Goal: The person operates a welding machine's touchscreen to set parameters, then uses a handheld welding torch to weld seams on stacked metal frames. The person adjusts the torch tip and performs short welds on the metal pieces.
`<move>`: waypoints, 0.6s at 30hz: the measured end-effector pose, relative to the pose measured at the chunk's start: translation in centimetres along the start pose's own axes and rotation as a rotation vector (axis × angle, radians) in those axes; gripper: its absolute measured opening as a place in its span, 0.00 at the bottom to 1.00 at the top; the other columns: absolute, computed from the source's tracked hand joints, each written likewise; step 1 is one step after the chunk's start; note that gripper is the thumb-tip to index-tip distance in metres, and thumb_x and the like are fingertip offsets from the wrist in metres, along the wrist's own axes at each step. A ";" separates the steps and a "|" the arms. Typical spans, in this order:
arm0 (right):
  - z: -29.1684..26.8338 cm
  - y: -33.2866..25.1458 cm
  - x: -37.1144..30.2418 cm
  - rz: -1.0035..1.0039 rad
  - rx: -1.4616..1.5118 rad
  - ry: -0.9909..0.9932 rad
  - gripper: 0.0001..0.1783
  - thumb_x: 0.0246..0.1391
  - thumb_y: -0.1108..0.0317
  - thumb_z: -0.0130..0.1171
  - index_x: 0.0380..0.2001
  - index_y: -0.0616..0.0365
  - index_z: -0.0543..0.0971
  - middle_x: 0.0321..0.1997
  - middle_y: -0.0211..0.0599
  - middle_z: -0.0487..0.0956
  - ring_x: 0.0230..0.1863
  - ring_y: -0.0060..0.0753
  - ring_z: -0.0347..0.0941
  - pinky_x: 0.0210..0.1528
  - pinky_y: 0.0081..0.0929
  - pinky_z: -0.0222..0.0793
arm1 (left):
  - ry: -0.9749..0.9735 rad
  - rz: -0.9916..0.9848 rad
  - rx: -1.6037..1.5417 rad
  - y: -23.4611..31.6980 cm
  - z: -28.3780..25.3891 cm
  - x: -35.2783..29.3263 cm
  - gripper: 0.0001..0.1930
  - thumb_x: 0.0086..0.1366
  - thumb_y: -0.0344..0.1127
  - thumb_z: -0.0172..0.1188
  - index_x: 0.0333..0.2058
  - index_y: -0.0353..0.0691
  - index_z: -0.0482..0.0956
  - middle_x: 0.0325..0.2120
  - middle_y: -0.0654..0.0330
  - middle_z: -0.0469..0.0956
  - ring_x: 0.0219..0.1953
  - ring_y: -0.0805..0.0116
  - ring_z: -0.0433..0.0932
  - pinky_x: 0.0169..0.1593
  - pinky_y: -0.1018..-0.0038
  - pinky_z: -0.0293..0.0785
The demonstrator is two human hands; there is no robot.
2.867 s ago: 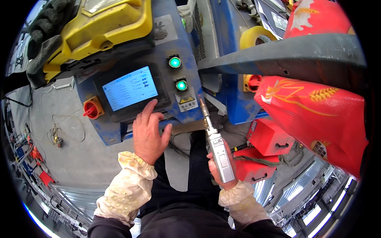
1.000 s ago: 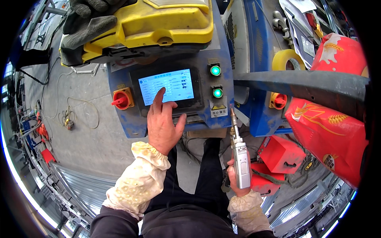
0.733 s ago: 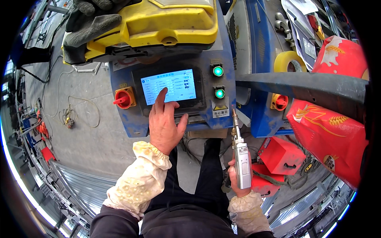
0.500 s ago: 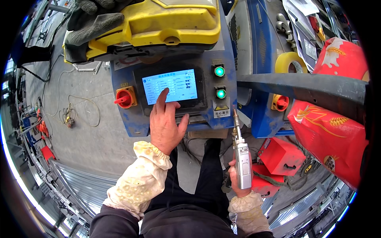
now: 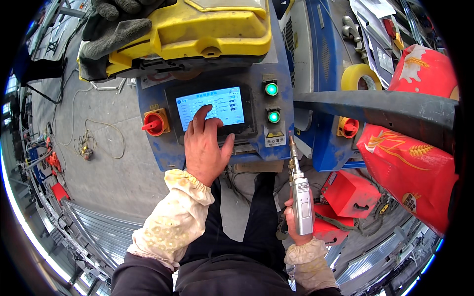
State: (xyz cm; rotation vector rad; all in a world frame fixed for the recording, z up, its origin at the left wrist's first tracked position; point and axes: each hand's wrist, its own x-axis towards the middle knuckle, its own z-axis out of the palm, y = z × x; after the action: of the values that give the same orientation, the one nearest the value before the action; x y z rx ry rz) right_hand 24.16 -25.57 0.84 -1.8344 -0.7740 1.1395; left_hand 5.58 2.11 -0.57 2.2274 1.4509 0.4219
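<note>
My left hand (image 5: 203,148) is over the touchscreen (image 5: 229,111) of a blue control cabinet (image 5: 173,153). Its index finger reaches onto the lit display, the other fingers are loosely bent, and nothing is in its grasp. My right hand (image 5: 291,222) is wrapped round a silver laser welding gun (image 5: 302,207), whose copper-coloured nozzle points up and away from me beside the cabinet's right edge. Most of the right fingers are hidden behind the gun. Right of the screen two green-lit buttons (image 5: 272,89) glow. A red rotary switch (image 5: 155,123) on a yellow plate sits to its left.
A yellow case (image 5: 217,32) with grey gloves (image 5: 118,37) rests on top of the cabinet. To the right, a dark metal bar (image 5: 375,106) juts across near red bags (image 5: 410,172) and a yellow tape roll (image 5: 351,76). Red boxes (image 5: 350,195) and cables lie on the floor.
My left hand has shifted slightly up and left over the screen, with its index finger still on the display. The right hand and the welding gun stay almost where they were.
</note>
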 end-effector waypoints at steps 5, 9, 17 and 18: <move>-0.2 0.1 0.0 0.009 -0.007 -0.012 0.40 0.60 0.63 0.61 0.71 0.64 0.59 0.45 0.32 0.76 0.44 0.22 0.72 0.48 0.22 0.72 | -0.047 -0.031 0.015 0.4 0.2 -0.2 0.19 0.52 0.32 0.73 0.39 0.38 0.74 0.61 0.48 0.70 0.59 0.42 0.71 0.59 0.54 0.70; -0.2 0.3 0.0 -0.026 -0.043 -0.004 0.45 0.56 0.71 0.60 0.75 0.62 0.54 0.41 0.33 0.80 0.41 0.27 0.77 0.47 0.27 0.75 | -0.039 -0.008 0.006 0.3 0.5 -0.5 0.19 0.51 0.32 0.73 0.39 0.38 0.74 0.61 0.47 0.69 0.59 0.41 0.71 0.59 0.54 0.70; -0.2 -0.5 0.3 -0.035 -0.008 -0.013 0.44 0.60 0.68 0.62 0.75 0.60 0.55 0.44 0.33 0.80 0.42 0.24 0.77 0.49 0.25 0.74 | -0.006 -0.017 0.025 -0.3 0.2 0.2 0.20 0.52 0.32 0.72 0.40 0.38 0.73 0.60 0.47 0.69 0.59 0.41 0.71 0.59 0.54 0.70; -0.1 -0.4 0.2 -0.036 0.000 -0.011 0.44 0.60 0.68 0.62 0.75 0.60 0.55 0.44 0.33 0.80 0.42 0.24 0.77 0.49 0.25 0.74 | -0.012 -0.020 0.026 -0.3 0.2 0.2 0.20 0.52 0.32 0.72 0.41 0.38 0.73 0.60 0.47 0.69 0.59 0.41 0.71 0.59 0.54 0.70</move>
State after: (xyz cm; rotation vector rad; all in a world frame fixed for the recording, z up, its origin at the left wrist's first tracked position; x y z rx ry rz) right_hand 24.33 -25.23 1.16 -1.8086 -0.8099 1.1275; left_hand 5.57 2.39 -0.87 2.2295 1.4791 0.3842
